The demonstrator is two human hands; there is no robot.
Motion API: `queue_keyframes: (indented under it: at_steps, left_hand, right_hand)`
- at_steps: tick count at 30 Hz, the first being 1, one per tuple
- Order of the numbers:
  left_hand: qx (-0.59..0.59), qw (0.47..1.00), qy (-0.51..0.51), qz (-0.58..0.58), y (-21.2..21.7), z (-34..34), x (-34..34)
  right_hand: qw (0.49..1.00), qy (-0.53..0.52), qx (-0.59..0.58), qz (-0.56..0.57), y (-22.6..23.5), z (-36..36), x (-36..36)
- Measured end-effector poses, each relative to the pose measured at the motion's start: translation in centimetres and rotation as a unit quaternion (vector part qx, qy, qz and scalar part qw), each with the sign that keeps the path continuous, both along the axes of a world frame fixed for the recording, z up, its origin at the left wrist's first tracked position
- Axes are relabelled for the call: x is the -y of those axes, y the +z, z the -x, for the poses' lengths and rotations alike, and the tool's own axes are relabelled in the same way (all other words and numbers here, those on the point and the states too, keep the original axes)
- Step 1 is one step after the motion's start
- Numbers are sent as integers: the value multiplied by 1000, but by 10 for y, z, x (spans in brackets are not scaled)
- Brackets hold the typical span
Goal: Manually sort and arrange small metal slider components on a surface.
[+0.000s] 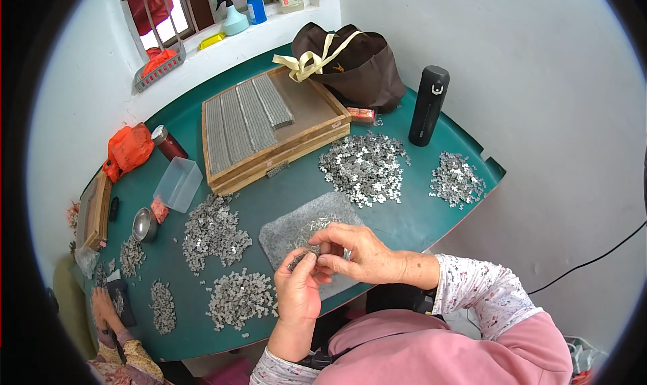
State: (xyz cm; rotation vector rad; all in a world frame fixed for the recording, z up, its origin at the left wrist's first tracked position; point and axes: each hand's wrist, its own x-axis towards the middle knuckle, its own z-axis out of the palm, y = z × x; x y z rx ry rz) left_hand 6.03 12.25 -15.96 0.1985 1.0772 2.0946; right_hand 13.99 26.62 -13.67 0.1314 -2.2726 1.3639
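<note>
**Hands (329,269) meet at a small dark part (301,261)**

Head view: just below the frame's centre, the left hand (297,294) has its thumb and forefinger clamped on the part. The right hand (362,254) comes in from the right, its thumb and fingertips bent close against the left fingers; whether they also grip something cannot be told. The part sits between the hands, over the lower edge of a grey mat (278,231). Thin bright slivers (315,224) lie on the mat, partly behind the right hand.

Around the mat, the green table (296,176) bears heaps of small metal pieces. A large heap (364,170) lies right of centre and a smaller one farther right. Others lie left of the mat, at lower centre and toward the lower left.

In the upper middle is a wooden tray (317,105), with grey rows of pieces (244,123) across its left and centre. A brown bag (364,68) stands behind it, and a black flask (428,106) stands upright at upper right. Left of the tray are an orange bag (129,149), a red can (168,143), a clear box (178,184) and a metal bowl (144,224). At the lower left edge, a co-worker's hands (104,309) rest near a dark cloth (121,303).
</note>
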Motion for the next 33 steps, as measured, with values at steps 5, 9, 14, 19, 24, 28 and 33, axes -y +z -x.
queue_keyframes:
  at_steps: [5,9,14,19,24,28,33]
  left_hand:
    - [0,1000,3,5,-2,-1,-1]
    - [1,1000,-15,17,1,-2,-1]
    - [26,999,-38,13,3,0,3]
    - [23,998,-51,24,4,0,4]
    - [-3,998,-45,51,3,1,5]
    - [20,997,-72,17,6,4,5]
    - [27,996,-78,10,4,6,5]
  right_hand:
    - [1000,-12,-7,-6,3,-3,4]
    - [999,-18,-1,-39,-1,-4,1]
    - [999,-6,-2,-38,-4,-4,-2]
    - [999,-4,3,-32,-8,-7,-6]
    - [1000,-1,12,-5,-13,-6,-8]
    - [999,-16,-3,39,-21,-4,-8]
    - [999,-29,-8,36,-21,-6,-10]
